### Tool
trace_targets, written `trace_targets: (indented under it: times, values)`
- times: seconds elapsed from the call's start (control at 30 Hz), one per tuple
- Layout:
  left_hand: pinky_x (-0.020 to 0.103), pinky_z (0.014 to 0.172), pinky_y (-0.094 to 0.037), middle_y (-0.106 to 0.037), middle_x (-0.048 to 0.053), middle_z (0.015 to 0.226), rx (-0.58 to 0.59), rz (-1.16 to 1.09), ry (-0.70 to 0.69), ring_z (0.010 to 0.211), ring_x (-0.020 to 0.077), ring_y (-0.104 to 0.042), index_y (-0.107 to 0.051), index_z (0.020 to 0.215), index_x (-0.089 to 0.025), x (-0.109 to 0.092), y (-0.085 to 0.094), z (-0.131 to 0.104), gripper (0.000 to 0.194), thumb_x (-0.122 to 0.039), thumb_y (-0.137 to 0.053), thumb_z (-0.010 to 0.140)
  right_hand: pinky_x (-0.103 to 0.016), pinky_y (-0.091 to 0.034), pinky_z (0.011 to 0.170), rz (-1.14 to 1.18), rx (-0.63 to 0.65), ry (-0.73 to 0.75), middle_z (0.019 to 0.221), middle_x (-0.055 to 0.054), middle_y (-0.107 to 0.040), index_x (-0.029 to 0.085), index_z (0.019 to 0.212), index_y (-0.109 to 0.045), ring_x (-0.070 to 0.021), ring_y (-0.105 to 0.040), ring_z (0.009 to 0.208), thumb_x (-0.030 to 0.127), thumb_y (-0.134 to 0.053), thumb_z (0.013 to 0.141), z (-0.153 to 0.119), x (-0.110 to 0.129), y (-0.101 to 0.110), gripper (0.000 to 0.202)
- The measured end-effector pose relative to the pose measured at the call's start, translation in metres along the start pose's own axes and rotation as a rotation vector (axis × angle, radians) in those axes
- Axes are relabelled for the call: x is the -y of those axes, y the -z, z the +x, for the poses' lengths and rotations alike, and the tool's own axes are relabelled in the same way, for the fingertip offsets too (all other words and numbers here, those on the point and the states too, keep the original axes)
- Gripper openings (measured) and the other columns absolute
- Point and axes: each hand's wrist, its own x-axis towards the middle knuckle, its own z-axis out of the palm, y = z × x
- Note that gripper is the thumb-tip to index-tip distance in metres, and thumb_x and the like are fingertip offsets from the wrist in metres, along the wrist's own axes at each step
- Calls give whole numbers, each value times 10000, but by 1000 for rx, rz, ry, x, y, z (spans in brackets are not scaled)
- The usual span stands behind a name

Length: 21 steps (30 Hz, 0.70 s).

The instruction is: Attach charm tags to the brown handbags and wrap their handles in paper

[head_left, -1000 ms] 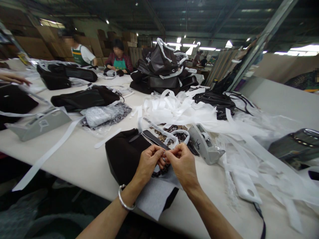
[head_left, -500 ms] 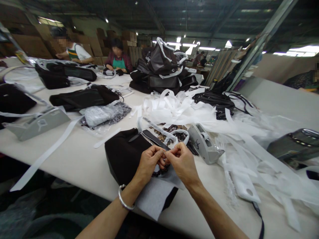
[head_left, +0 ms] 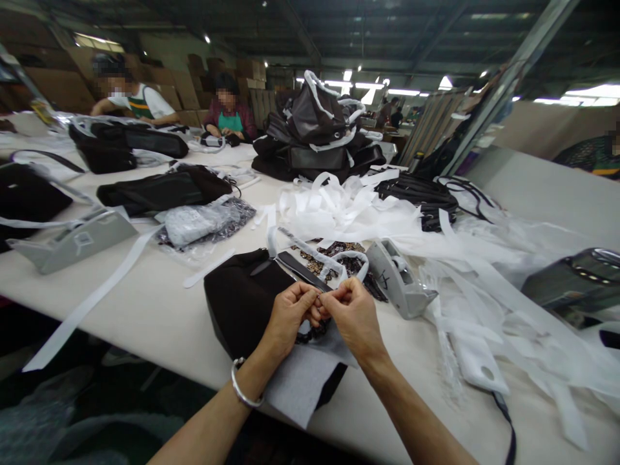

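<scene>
Left hand (head_left: 293, 313) and right hand (head_left: 356, 316) pinch a tiny piece (head_left: 320, 296) at the black bag (head_left: 245, 297), seemingly unfinished. The strap (head_left: 330, 263) beyond looks wrapped.

The left hand (head_left: 293, 313) and the right hand (head_left: 356, 316) pinch a tiny thing (head_left: 319, 296) that is too small to make out, and they hide bits of the black bag (head_left: 247, 290) and the dark chain (head_left: 309, 336). Both arms (head_left: 208, 413) run off the bottom, and the side edges cut off the dark bag (head_left: 29, 197) far left and a person (head_left: 588, 154) far right. Way back, more people (head_left: 396, 119) are too small and blurry to see what they are doing.
</scene>
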Motion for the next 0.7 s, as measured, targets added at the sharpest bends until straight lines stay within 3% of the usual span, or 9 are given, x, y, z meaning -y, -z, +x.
trace_targets:
  times: [0.23, 0.43, 0.53, 0.7]
  values:
    - [205, 492, -485, -619, -26, 603, 19, 343, -149, 480, 106, -583, -630, 848, -164, -3, 1, -5, 232, -392, -603, 885, -296, -506, 545, -5, 48, -12, 590, 23, -642, 238, 704, -465, -183, -636, 559, 269, -711, 711, 1, 4, 5, 247]
    - [200, 564, -483, -628, -20, 689, -8, 601, -318, 565, 104, -589, -634, 843, -189, -1, 1, -8, 226, -371, -536, 934, -250, -529, 503, 408, 180, -268, 557, 66, -608, 216, 729, -432, -138, -628, 512, 318, -859, 568, 5, 4, 12, 467]
    - [189, 616, -471, -626, -14, 747, 3, 746, -443, 626, 91, -578, -640, 816, -185, 0, 2, -8, 240, -328, -508, 955, -230, -518, 468, 500, 197, -311, 544, 66, -611, 208, 717, -415, -124, -612, 479, 344, -898, 499, 5, 2, 12, 548]
    - [177, 559, -477, -605, -25, 700, 117, 655, -385, 563, 76, -566, -646, 843, -171, 6, -1, -3, 259, -338, -489, 967, -227, -527, 487, 500, 215, -319, 536, 62, -613, 194, 743, -454, -116, -612, 487, 366, -900, 511, 6, -8, 14, 531]
